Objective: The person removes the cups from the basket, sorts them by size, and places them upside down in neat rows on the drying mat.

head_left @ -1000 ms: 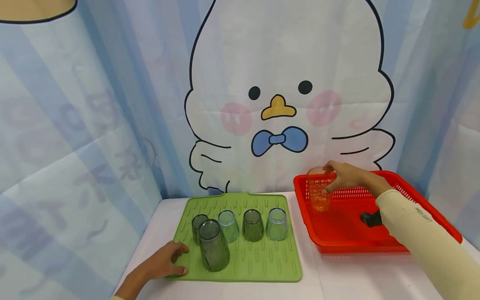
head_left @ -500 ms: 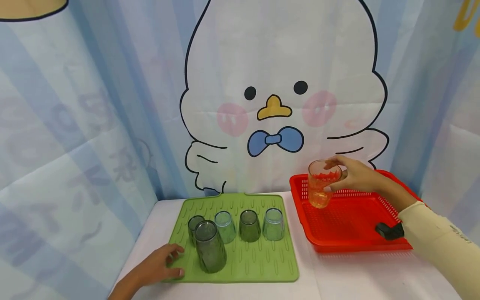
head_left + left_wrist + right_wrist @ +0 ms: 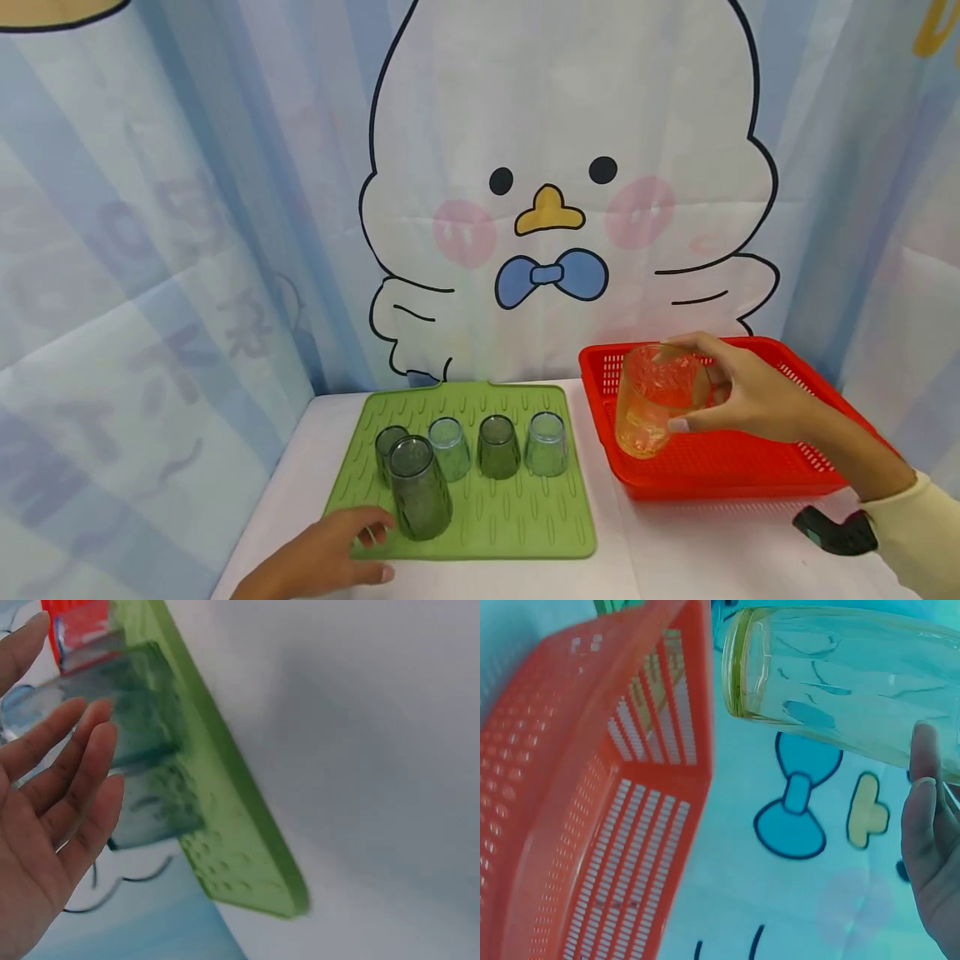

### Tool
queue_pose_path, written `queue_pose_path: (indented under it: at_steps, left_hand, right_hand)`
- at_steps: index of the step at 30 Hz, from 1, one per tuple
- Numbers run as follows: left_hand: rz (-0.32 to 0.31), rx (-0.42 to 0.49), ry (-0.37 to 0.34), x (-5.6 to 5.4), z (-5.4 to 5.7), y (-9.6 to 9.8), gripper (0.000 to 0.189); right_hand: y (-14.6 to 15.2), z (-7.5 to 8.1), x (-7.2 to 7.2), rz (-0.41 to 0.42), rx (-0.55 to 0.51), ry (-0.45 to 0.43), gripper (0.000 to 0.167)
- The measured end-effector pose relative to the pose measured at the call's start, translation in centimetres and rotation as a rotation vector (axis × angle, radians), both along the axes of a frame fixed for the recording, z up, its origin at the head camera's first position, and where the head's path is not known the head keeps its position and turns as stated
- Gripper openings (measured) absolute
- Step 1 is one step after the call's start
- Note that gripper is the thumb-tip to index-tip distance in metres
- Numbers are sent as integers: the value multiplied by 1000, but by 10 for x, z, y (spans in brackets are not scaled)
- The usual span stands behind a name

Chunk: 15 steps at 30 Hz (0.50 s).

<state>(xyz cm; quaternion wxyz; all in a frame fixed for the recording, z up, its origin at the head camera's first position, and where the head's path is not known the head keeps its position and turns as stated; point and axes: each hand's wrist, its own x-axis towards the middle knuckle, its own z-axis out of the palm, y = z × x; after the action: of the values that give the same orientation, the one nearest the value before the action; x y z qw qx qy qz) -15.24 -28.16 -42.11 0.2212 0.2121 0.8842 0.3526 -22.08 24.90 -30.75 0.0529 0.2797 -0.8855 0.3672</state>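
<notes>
In the head view my right hand [image 3: 757, 396] grips a clear, yellowish drinking glass [image 3: 648, 404] near its upper end. The glass is tilted in front of the red basket; the right wrist view shows its thick base [image 3: 739, 664] outside the basket wall. My left hand [image 3: 333, 550] holds nothing. Its fingers are loosely bent beside a tall grey glass [image 3: 422, 492], at the near left edge of the green mat [image 3: 517, 521]. Whether it touches the mat is unclear.
Behind the tall glass, shorter glasses stand in a row: a grey one [image 3: 390, 442] partly hidden, a bluish one [image 3: 452, 454], a dark one [image 3: 498, 450] and another bluish one [image 3: 547, 447]. A red perforated basket [image 3: 738, 482] sits right of the mat. A printed curtain [image 3: 547, 100] hangs behind.
The right hand has raised the glass out of the basket and brought it nearer to me, tilting it more. My left hand has shifted slightly right and nearer.
</notes>
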Motion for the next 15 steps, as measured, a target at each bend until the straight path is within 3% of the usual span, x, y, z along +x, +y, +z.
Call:
queue_pose_path:
  at_steps: [7, 15]
  left_hand:
    - [-37, 9, 84, 14, 21, 41, 52]
    - [15, 12, 243, 29, 39, 84, 72]
  right_hand:
    - [-18, -9, 30, 64, -54, 58, 78]
    - [-55, -11, 53, 106, -60, 97, 80]
